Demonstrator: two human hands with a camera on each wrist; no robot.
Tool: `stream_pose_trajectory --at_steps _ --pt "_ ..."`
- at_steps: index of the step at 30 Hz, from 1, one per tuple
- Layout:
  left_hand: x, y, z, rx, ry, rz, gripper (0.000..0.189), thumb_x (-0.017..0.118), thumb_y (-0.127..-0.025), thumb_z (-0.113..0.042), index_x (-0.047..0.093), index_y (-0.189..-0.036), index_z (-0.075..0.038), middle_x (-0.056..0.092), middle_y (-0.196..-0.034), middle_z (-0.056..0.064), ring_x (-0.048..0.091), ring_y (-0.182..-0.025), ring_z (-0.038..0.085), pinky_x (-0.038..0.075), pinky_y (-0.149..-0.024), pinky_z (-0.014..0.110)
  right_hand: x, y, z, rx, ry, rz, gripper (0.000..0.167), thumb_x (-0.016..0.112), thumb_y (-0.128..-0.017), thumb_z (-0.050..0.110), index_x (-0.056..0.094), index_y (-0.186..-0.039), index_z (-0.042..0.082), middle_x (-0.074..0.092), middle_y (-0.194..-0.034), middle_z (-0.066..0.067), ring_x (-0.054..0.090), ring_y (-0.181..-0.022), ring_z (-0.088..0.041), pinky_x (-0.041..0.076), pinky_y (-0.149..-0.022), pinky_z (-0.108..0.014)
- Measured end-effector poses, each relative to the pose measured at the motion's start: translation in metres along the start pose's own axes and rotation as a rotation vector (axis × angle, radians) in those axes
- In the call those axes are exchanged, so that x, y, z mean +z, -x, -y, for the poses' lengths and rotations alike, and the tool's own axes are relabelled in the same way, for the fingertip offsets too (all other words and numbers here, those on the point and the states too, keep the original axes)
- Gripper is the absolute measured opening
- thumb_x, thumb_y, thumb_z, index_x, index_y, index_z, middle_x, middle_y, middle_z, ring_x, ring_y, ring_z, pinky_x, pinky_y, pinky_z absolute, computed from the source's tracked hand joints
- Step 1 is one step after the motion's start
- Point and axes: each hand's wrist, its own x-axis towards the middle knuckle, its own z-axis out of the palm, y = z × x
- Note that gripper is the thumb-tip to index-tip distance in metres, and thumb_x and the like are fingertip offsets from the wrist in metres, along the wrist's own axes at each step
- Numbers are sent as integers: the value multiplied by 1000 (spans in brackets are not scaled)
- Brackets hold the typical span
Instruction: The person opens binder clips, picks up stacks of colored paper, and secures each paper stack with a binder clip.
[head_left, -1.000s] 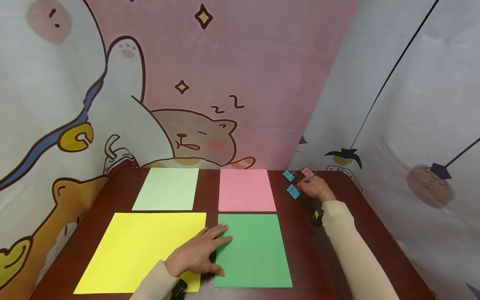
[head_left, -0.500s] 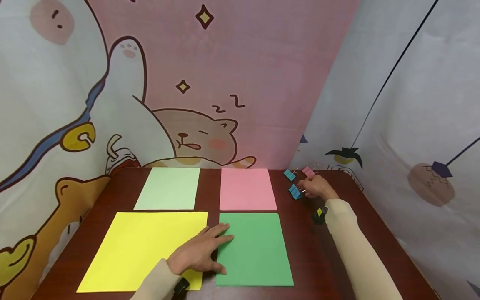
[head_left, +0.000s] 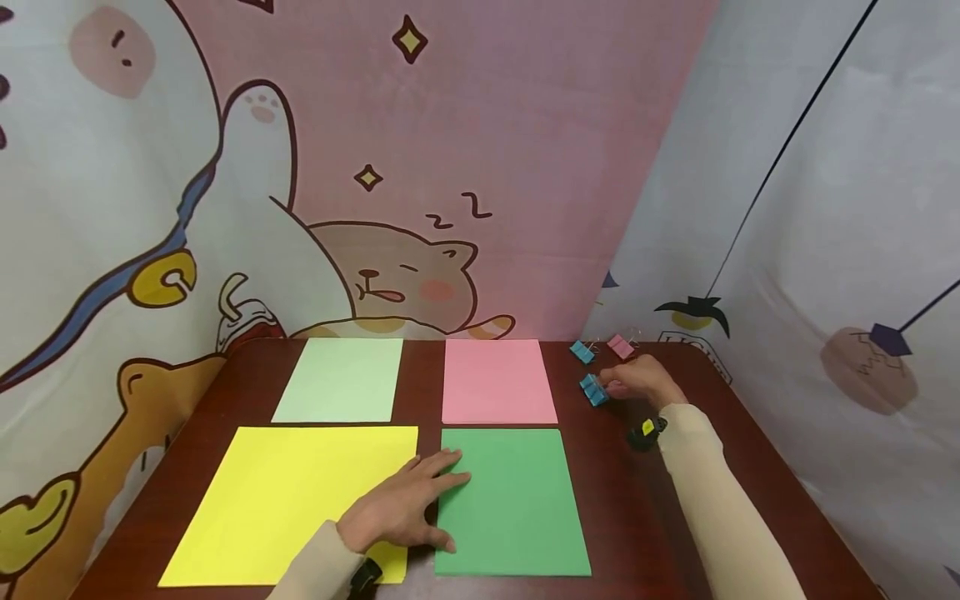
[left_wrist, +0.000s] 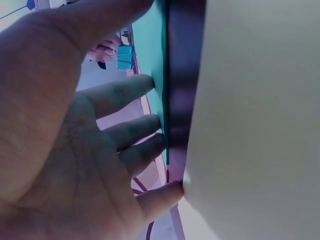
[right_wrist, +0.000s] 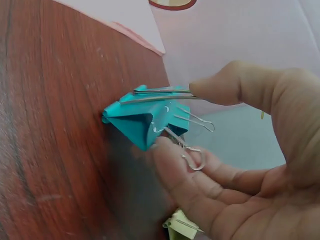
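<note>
My right hand [head_left: 643, 382] pinches the wire handles of a blue binder clip [head_left: 594, 390] at the right of the table. In the right wrist view, the thumb presses the upper handle and a finger lies under the lower one; the blue clip [right_wrist: 137, 115] is tilted close over the wood. A second blue binder clip [head_left: 582, 352] and a pink one [head_left: 621, 347] lie behind it. My left hand [head_left: 405, 505] rests with spread fingers across the yellow sheet [head_left: 292, 492] and the green sheet [head_left: 517, 508]. The left wrist view shows its straight fingers [left_wrist: 145, 155] against the sheets.
A pale green sheet [head_left: 341, 379] and a pink sheet [head_left: 498, 382] lie at the back of the dark wooden table [head_left: 630, 525]. A cartoon-printed cloth [head_left: 562, 167] hangs behind and beside the table. A pale yellow clip [right_wrist: 182, 225] shows low in the right wrist view.
My right fingers have come together on the blue clip's handles, and the clip has turned and tilted slightly. The left hand stays in place on the sheets; the head view has shifted a little.
</note>
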Motion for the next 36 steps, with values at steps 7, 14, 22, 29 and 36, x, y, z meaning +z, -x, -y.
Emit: stream_pose_trajectory --at_steps 7,14,22,29,36 --pt "0 -1 -1 -24 7 -18 89 89 -75 -50 52 -151 -21 33 -167 7 31 -154 30 29 -123 58 8 8 -17 -158 -124 -42 65 75 -92 44 58 -135 -1 64 -131 -21 67 -118 -34 43 -114 -57" --pt "-3 -4 -4 -34 -16 -26 90 90 -72 -51 55 -149 -21 35 -166 7 35 -152 31 36 -121 50 11 15 -35 -167 -159 -103 82 72 -87 64 56 -140 4 62 -138 -22 66 -123 -36 37 -117 -61" --pt "-5 -10 -5 -54 4 -19 83 89 -75 -51 58 -146 -20 39 -163 8 39 -149 31 42 -117 46 13 25 -39 -155 -186 -108 83 66 -89 68 53 -145 10 53 -149 -20 58 -132 -37 27 -119 -67" --pt "-11 -22 1 -82 109 -157 70 84 -85 -40 57 -144 -14 47 -153 13 49 -140 32 50 -108 48 14 30 -41 -163 -228 -167 83 67 -86 70 57 -142 10 63 -140 -17 64 -125 -34 34 -118 -63" --pt "-19 -34 4 -147 201 -217 87 88 -81 -36 46 -152 -9 50 -147 17 48 -136 36 50 -104 54 16 31 -40 -193 -285 -153 85 67 -86 71 56 -144 10 61 -142 -17 68 -120 -24 34 -119 -60"
